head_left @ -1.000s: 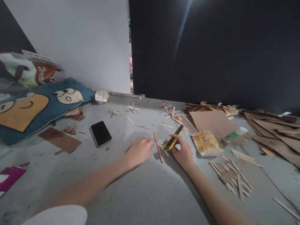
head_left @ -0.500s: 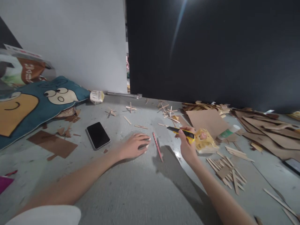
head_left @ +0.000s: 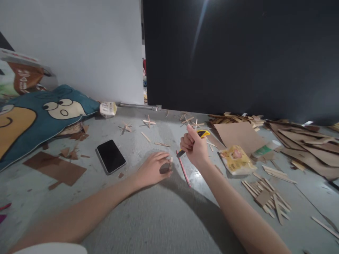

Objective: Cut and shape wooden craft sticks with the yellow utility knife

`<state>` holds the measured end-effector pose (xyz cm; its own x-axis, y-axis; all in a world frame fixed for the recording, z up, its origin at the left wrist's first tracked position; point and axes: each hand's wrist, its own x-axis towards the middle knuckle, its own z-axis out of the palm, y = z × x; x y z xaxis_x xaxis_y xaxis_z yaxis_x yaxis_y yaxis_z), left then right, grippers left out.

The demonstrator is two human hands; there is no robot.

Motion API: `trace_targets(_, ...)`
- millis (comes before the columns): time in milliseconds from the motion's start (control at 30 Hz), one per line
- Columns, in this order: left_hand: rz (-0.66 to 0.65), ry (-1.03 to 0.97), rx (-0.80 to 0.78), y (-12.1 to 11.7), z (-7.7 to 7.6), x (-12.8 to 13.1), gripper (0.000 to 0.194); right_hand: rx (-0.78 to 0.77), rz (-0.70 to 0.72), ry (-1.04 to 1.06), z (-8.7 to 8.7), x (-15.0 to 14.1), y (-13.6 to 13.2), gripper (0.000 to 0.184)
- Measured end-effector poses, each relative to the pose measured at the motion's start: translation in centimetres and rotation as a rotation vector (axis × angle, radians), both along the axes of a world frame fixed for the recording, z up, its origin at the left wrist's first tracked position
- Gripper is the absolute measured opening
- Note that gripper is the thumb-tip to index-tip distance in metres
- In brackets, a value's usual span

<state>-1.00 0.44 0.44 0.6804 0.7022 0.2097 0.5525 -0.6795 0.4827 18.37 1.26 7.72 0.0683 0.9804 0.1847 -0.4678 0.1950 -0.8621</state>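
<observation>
My right hand (head_left: 194,146) is wrapped around a yellow-and-black utility knife (head_left: 203,133), its front end angled down to the left. That front end is over the upper part of a red-and-white striped straw (head_left: 184,172) lying on the table. To the left of the straw, my left hand (head_left: 153,169) rests low over the surface with thumb and fingers curved towards each other. A short piece of wooden stick (head_left: 171,163) appears upright between its thumb and fingertips. Beyond the hands lie loose stick pieces (head_left: 162,144) and a small crossed-stick assembly (head_left: 149,121).
A phone (head_left: 111,156) lies left of my left hand, near cardboard scraps (head_left: 55,167) and a blue pillow (head_left: 66,104). On the right are a yellow packet (head_left: 236,159), a glue stick (head_left: 265,149), a bundle of wooden sticks (head_left: 267,197) and stacked cardboard (head_left: 304,144).
My right hand has moved left and turned, bringing the knife's front end down by the straw. My left hand's fingers have drawn together around a small stick piece. The view has shifted slightly.
</observation>
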Motion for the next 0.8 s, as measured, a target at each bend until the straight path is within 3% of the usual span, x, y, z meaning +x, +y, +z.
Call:
trace_targets(133, -0.018, 0.036, -0.009, -0.1, 0.4, 0.3, 0.038, -0.095, 0.009, 0.149, -2.1, -1.5, 0.2, 0.065)
trace_targets(300, 0.130, 0.049, 0.051, -0.2, 0.0, 0.3, 0.031, -0.132, 0.033, 0.231, -3.8, -2.6, 0.2, 0.061)
trace_targets(800, 0.124, 0.046, 0.049, 0.1, -0.2, 0.2, 0.051, -0.056, 0.091, 0.216, -5.0, -2.9, 0.5, 0.059)
